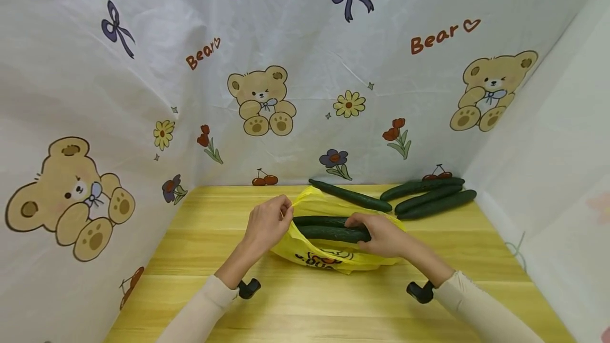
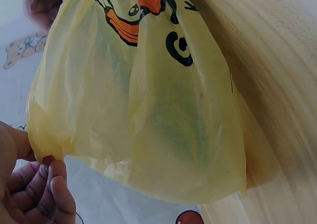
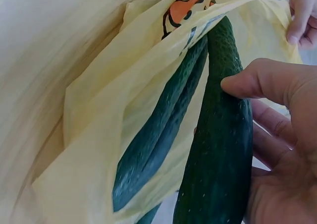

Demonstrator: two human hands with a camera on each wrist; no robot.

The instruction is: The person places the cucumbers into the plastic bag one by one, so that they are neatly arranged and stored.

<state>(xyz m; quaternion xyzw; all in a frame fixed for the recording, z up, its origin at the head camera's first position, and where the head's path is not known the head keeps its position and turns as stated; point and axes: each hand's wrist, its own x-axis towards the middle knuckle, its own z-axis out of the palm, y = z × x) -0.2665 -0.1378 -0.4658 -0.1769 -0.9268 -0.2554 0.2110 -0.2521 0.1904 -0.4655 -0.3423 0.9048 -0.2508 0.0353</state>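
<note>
A yellow plastic bag with printed lettering lies on its side on the wooden table, its mouth pulled wide. My left hand pinches the left edge of the bag's mouth between thumb and fingers. Dark green cucumbers show inside the opening. My right hand reaches over the bag's right side and grips a cucumber, thumb on top and fingers beneath. Beside that one, another cucumber rests against the bag's inner wall. In the left wrist view the bag's thin film covers the green shapes within.
Behind the bag a long cucumber lies slantwise on the table. Three more cucumbers are grouped at the back right. A bear-printed sheet rises along the table's back edge, and a white wall stands to the right.
</note>
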